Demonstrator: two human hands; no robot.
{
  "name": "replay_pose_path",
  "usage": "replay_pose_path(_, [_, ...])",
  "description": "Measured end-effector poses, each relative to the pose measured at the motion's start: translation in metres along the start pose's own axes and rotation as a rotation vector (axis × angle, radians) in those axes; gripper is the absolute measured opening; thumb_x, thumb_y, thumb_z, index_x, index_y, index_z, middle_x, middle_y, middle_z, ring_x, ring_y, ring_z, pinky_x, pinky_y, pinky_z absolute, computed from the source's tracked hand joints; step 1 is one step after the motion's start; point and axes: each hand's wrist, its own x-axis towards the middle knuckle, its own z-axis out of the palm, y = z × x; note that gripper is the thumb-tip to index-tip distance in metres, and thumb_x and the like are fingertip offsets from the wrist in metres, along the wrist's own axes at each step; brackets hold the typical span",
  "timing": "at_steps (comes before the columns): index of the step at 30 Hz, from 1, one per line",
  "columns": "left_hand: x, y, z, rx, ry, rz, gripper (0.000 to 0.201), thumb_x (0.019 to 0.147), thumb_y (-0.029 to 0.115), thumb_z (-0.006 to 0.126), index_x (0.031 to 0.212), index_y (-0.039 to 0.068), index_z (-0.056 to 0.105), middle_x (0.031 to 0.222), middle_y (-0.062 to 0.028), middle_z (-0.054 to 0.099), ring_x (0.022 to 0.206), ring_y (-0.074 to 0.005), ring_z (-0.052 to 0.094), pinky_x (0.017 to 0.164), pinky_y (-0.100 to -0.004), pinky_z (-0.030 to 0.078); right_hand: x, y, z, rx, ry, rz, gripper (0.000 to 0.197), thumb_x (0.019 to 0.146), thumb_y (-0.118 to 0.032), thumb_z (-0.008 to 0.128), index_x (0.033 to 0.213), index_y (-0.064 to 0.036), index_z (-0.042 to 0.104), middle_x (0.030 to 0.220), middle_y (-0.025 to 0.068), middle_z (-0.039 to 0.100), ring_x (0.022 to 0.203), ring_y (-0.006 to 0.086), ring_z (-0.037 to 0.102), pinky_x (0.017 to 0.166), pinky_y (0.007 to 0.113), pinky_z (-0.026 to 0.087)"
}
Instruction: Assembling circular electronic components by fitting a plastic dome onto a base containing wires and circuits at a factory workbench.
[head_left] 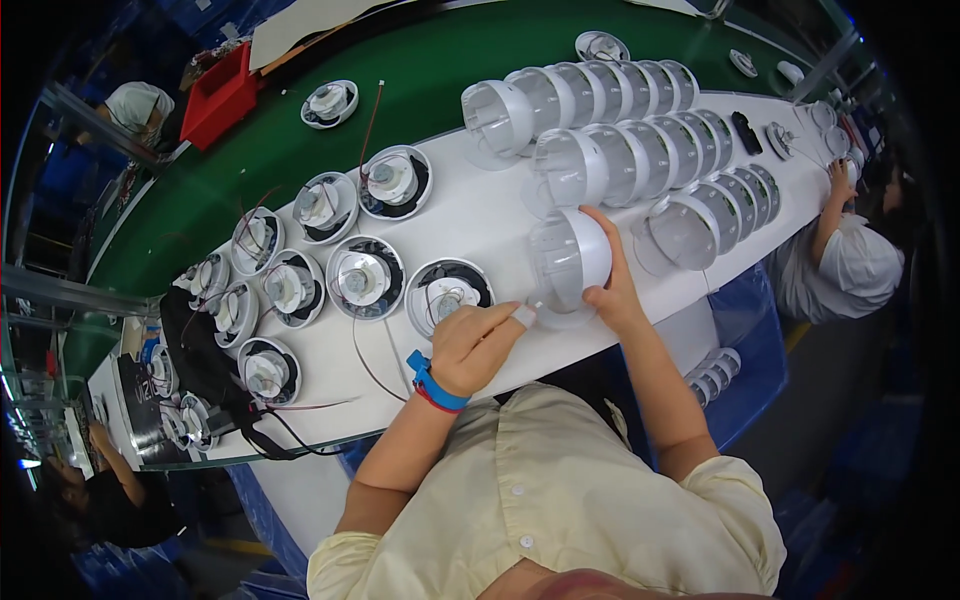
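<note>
Green belting (430, 75) runs beyond a white worktable (460, 205). The person's right hand (618, 290) grasps a clear, white-banded cup (582, 250) over the table, near rows of similar cups (567, 168). Beside its clear end is the left hand (475, 345), fingers bent; whether it pinches anything, one cannot tell.

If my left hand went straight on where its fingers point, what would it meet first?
Most likely the clear cup with the white band in your right hand, just ahead, though depth is unclear here.
</note>
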Motion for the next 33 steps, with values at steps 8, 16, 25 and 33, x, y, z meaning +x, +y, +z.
replay_pose_path(8, [0.003,0.0,0.004,0.064,0.037,-0.115,0.021,0.069,0.003,0.08,0.085,0.007,0.067,0.07,-0.0043,0.054,0.056,-0.0197,0.051,0.047,-0.0315,0.038,-0.031,0.004,0.018,0.363,-0.065,0.157,0.117,0.056,-0.055,0.084,0.146,-0.0064,0.03,0.137,0.0126,0.046,0.127,0.0245,0.048,0.103,0.037,0.041])
replay_pose_path(16, [0.009,-0.002,0.008,0.096,0.052,-0.213,0.022,0.066,0.011,0.082,0.083,0.01,0.067,0.062,-0.0012,0.045,0.054,-0.0197,0.046,0.047,-0.0334,0.034,-0.043,-0.025,0.034,0.26,-0.279,0.221,0.118,0.055,-0.056,0.085,0.146,-0.0046,0.031,0.13,0.0114,0.048,0.124,0.0233,0.048,0.103,0.035,0.038])
replay_pose_path(25, [0.008,0.0,0.008,0.104,0.04,-0.231,0.021,0.067,0.01,0.08,0.084,0.01,0.068,0.069,-0.0021,0.053,0.067,-0.0225,0.052,0.063,-0.0359,0.036,-0.039,-0.031,0.037,0.117,-0.293,0.193,0.11,0.056,-0.054,0.083,0.142,-0.0049,0.034,0.127,0.0113,0.048,0.122,0.024,0.048,0.102,0.035,0.038])
replay_pose_path(33, [-0.008,0.014,-0.025,0.272,0.113,-0.248,0.033,0.066,0.025,0.084,0.091,0.012,0.067,0.09,-0.0038,0.059,0.085,-0.0202,0.059,0.075,-0.0388,0.04,-0.044,-0.038,0.035,0.046,-0.441,0.224,0.109,0.057,-0.046,0.084,0.143,-0.0043,0.033,0.129,0.0123,0.049,0.122,0.0242,0.048,0.102,0.036,0.038])
